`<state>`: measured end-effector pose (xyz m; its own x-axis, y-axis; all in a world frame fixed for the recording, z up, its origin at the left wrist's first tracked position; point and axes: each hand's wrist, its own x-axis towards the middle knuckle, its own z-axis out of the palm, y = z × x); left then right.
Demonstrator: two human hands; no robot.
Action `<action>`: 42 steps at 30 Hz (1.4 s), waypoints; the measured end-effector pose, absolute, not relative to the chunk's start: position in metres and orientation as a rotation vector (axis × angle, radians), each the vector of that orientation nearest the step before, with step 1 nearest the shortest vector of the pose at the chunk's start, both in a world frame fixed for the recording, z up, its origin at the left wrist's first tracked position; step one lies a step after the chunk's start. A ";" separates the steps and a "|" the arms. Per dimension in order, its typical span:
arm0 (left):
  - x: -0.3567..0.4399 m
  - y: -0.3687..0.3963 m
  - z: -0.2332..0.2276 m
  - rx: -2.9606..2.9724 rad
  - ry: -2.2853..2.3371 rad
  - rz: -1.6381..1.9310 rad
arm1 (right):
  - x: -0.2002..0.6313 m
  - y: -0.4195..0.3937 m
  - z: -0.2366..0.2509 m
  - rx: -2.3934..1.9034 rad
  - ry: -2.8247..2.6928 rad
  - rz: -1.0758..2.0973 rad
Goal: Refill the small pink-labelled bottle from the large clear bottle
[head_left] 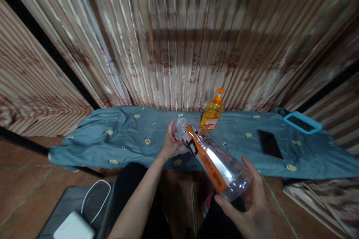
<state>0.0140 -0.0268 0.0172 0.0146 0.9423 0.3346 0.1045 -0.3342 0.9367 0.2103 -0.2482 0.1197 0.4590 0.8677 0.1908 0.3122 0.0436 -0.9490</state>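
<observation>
A large clear plastic bottle (pixel 210 160) with an orange and white label is held tilted in front of me, its neck to the upper left and its base to the lower right. My left hand (pixel 170 142) is closed around clear plastic at the neck end. A bit of pink and more clear plastic show beside those fingers; I cannot tell whether they belong to a second bottle. My right hand (pixel 251 198) grips the base, thumb below and fingers on the far side. Just behind the bottle stands an orange pump bottle (pixel 212 115), partly filled.
A blue-grey patterned cloth (pixel 134 149) covers the low bench. On its right lie a black phone (pixel 269 144) and a light-blue-framed pouch (pixel 303 122). A white charger (pixel 74 227) with its cable rests on a dark seat at lower left. Striped curtains (pixel 179 44) hang behind.
</observation>
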 end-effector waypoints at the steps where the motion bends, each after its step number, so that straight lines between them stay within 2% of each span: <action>1: 0.014 -0.028 0.018 1.540 1.112 1.405 | 0.211 -0.248 0.120 -1.518 -1.091 0.573; 42: 0.015 -0.032 0.027 1.579 1.099 1.349 | 0.234 -0.245 0.105 -1.445 -1.375 0.408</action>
